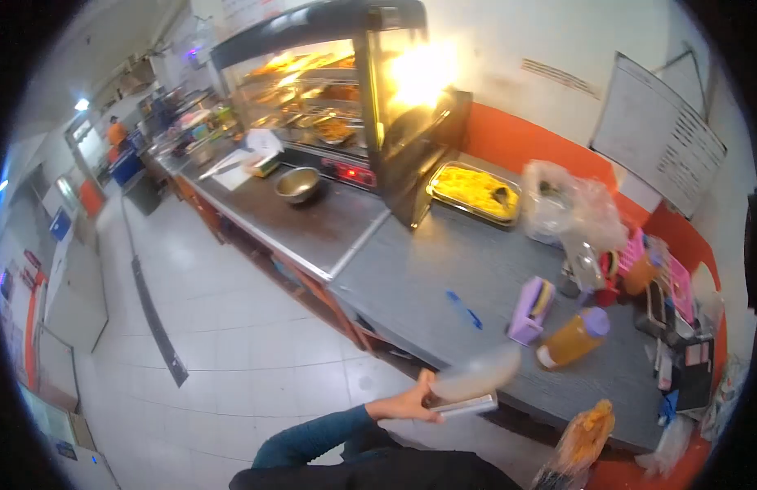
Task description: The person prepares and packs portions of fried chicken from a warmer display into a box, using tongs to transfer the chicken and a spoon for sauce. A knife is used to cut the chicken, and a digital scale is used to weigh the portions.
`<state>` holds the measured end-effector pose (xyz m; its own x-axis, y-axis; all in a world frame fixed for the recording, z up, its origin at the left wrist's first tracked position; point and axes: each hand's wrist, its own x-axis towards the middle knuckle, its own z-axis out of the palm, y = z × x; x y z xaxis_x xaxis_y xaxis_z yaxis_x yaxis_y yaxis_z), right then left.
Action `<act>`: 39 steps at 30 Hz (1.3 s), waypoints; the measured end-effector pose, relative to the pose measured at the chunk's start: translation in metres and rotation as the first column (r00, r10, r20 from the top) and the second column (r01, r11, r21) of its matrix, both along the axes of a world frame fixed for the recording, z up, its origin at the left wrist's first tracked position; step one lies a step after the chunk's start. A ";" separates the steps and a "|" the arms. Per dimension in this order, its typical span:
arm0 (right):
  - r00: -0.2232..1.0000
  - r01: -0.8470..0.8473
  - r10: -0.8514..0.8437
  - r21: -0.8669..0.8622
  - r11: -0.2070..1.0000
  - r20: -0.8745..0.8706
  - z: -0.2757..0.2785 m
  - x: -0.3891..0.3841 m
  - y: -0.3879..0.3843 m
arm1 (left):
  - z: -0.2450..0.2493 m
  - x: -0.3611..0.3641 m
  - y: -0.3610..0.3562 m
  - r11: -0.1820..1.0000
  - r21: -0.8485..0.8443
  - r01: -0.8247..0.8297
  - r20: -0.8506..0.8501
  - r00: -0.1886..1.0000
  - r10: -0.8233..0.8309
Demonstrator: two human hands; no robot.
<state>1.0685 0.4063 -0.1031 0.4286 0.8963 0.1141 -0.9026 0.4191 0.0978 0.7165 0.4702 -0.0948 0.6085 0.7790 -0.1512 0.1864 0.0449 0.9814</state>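
Plate (pixel 476 374) juts from left hand (pixel 404 404) over counter (pixel 444 278) edge.

Floor (pixel 231 327): pale glossy tiles with a dark strip (pixel 154 314) running along it. Long steel counter (pixel 411 278) against the right-hand wall (pixel 509 49), which is white above an orange band (pixel 517 139). Lit glass display case (pixel 329 82) toward the counter's far end, with strong glare. Whiteboard (pixel 656 131) on the wall. Ceiling lamp (pixel 82 104) far left.

bright indoor light; yellow glare burns out the display case (pixel 419 73) at top centre; fisheye edges curve into black corners; the plate (pixel 476 374) at lower centre is motion-blurred
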 end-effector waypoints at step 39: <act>0.950 -0.262 0.261 -0.016 0.965 0.170 0.088 -0.474 0.357 | -0.056 -0.439 0.342 0.698 0.632 -0.337 -0.571 0.407 0.713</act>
<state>0.5945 0.7632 -0.0148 0.1531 0.9733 0.1709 -0.9840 0.1660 -0.0642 0.2776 0.8122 -0.1510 -0.1432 0.9875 0.0662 0.8941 0.1004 0.4364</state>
